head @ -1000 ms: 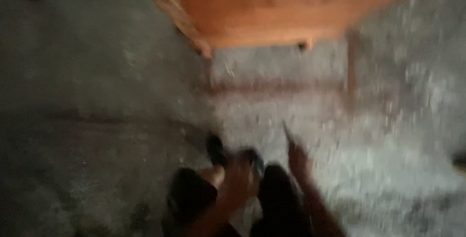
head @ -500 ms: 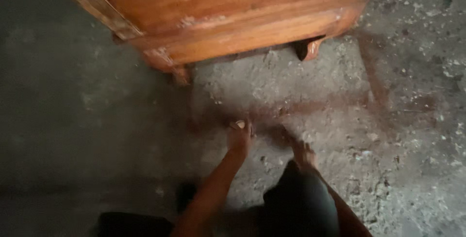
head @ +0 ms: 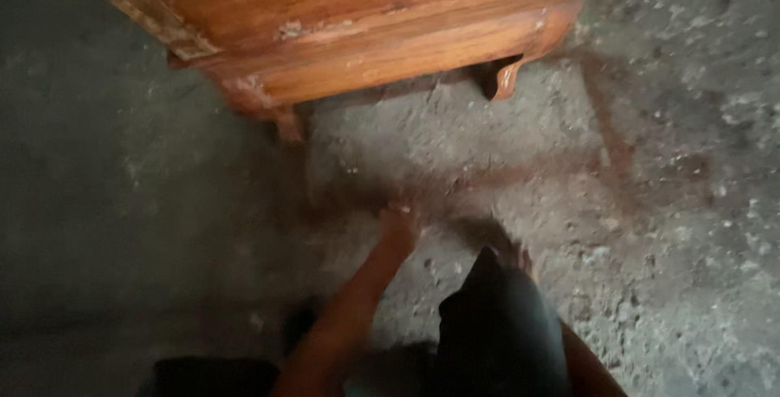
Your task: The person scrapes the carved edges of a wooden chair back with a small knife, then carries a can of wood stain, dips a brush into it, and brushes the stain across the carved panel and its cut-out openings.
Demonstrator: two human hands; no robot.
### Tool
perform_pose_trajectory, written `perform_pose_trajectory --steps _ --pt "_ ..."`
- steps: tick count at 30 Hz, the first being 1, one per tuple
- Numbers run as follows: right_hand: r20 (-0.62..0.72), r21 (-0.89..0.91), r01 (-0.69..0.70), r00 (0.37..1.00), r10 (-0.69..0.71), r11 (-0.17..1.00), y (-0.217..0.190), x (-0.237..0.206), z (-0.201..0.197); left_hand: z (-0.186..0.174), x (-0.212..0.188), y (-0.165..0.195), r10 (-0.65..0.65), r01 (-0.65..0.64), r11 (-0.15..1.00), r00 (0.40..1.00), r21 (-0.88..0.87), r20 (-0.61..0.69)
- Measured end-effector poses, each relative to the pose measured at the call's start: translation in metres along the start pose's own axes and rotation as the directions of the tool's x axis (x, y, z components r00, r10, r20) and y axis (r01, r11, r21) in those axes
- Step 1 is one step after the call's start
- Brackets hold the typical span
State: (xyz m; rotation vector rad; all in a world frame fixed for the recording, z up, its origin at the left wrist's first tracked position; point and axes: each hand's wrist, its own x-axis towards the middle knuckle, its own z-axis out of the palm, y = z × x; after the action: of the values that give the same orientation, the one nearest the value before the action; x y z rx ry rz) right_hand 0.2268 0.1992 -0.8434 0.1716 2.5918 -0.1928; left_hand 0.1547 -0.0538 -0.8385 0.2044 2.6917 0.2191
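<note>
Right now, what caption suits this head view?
Left hand reaching toward rough concrete floor before a wooden cabinet.

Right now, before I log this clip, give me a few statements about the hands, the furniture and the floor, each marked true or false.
1. A wooden cabinet stands on short carved feet at the top of the view. True.
2. The left hand grips one of the cabinet's feet. False: it reaches down toward the bare floor, apart from the cabinet.
3. The floor is rough grey concrete with reddish marks. True.
4. The right hand holds a hammer. False: it is blurred and partly hidden behind a dark knee; no tool shows.
</note>
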Motion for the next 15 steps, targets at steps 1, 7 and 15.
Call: perform_pose_trajectory --steps 1,7,15 --pt "0.099 -0.011 -0.051 0.994 0.051 0.999 0.024 -0.032 0.018 0.006 0.000 0.001 -0.021 0.019 0.999 0.998 0.033 0.059" --pt "0.235 0.069 -0.362 0.912 0.337 0.930 0.142 -0.113 0.082 0.032 -0.006 -0.014 0.265 -0.192 0.930 0.942 0.314 -0.208" --pt "-0.224 0.469 -0.221 0.907 0.357 0.855 0.092 -0.017 -0.034 0.000 -0.001 -0.018 0.111 -0.103 0.988 0.992 -0.119 0.063"
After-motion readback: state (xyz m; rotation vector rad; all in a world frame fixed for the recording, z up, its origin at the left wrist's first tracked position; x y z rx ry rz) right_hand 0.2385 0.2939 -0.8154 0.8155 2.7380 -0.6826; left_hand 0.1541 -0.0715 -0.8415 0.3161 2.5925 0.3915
